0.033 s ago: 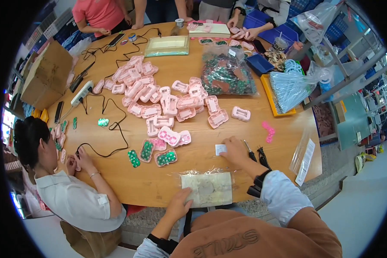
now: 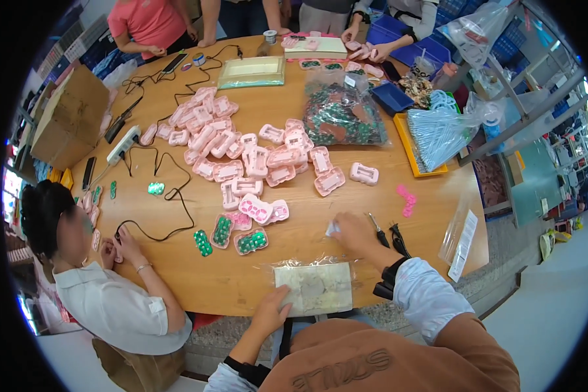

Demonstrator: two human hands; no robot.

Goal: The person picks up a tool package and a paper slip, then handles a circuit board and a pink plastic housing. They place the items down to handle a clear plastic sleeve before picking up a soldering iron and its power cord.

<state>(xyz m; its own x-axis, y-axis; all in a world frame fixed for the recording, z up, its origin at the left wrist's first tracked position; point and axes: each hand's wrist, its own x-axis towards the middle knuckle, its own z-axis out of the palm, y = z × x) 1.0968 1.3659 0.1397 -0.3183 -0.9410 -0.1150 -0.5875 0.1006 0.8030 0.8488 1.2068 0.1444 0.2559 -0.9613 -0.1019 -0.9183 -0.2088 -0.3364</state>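
Note:
Flat on the table's front edge lies a cream-coloured pad (image 2: pixel 315 287) in clear plastic film. My left hand (image 2: pixel 272 311) rests on the pad's left side, fingers stretched out. Beyond the pad, my right hand (image 2: pixel 355 235) is closed on a small white square piece (image 2: pixel 332 228), which looks tilted and is partly covered by the fingers. To the right of that hand lie a soldering iron (image 2: pixel 377 228) and a black plug with its cord (image 2: pixel 398 240). Left of it are pink shells holding green circuit boards (image 2: pixel 251 242).
A heap of pink plastic shells (image 2: pixel 228 142) fills the table's middle. Behind it stands a bag of green boards (image 2: pixel 343 108). A yellow tray (image 2: pixel 417 157) carries pale blue sticks. A co-worker (image 2: pixel 114 294) sits at the left, near a black cable (image 2: pixel 188 206). Other people stand across the table.
The white square lay flat under my right fingertips and is now lifted or tilted and more covered by them. My left hand stays on the pad.

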